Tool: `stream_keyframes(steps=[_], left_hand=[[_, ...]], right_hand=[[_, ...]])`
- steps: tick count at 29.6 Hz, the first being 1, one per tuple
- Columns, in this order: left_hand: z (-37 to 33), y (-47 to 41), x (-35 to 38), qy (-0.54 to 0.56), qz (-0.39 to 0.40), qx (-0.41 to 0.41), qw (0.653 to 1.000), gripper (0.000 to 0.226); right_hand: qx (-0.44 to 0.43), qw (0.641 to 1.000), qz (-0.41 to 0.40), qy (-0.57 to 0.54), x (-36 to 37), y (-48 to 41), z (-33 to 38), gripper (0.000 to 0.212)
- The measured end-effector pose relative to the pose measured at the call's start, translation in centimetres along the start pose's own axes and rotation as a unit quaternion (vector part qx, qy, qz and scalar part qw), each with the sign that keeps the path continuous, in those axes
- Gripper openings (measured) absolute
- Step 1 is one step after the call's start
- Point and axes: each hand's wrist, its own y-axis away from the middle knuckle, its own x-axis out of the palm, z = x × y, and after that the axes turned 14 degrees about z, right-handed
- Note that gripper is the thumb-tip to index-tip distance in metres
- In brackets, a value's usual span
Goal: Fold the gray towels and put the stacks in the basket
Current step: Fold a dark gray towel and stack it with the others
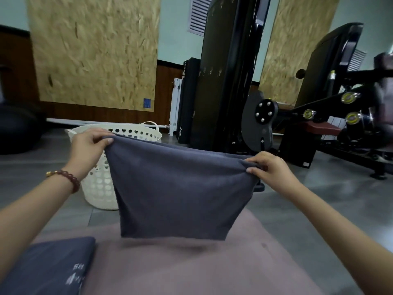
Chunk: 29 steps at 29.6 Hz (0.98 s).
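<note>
One gray towel (176, 188) was held up over the pink surface (191, 269).
Its top corners were pinched by the left hand (89, 143) and right hand (270, 167).

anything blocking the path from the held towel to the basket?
Nothing visible. The gray towel hangs from the left hand and right hand over the pink pad. The white basket stands on the floor just beyond it, top open. Its inside is hidden from here.
</note>
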Motion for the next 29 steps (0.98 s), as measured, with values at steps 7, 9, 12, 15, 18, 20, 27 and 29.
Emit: stream_keyframes(steps=[7,9,12,15,18,20,27,29], left_hand=[[-0.4,2.6,-0.4,0.056,0.053,-0.043,0.996,0.02],[-0.6,3.1,-0.7,0.078,0.071,-0.045,0.993,0.021],[-0.7,3.2,-1.5,0.121,0.108,-0.045,0.986,0.026],[-0.7,3.4,-2.0,0.131,0.127,-0.049,0.982,0.027],[-0.9,3.7,-2.4,0.155,0.129,-0.048,0.978,0.022],[-0.8,3.8,-2.6,0.15,0.136,-0.046,0.978,0.02],[-0.4,4.8,-2.1,0.116,0.139,-0.051,0.982,0.026],[-0.3,4.8,-1.9,0.126,0.14,-0.061,0.98,0.018]], right_hand=[[0.081,0.975,-0.101,-0.179,0.1,2.3,0.0,0.021],[0.087,0.965,-0.118,-0.216,0.1,2.7,0.1,0.018],[0.1,0.948,-0.126,-0.276,0.1,3.1,0.1,0.008],[0.107,0.943,-0.118,-0.291,0.2,3.3,0.4,0.017],[0.112,0.943,-0.118,-0.289,0.6,3.3,0.7,0.022],[0.121,0.939,-0.114,-0.301,0.8,3.3,0.9,0.019],[0.172,0.905,-0.143,-0.362,1.9,3.4,1.4,0.011],[0.191,0.892,-0.163,-0.376,2.1,3.5,1.3,0.008]])
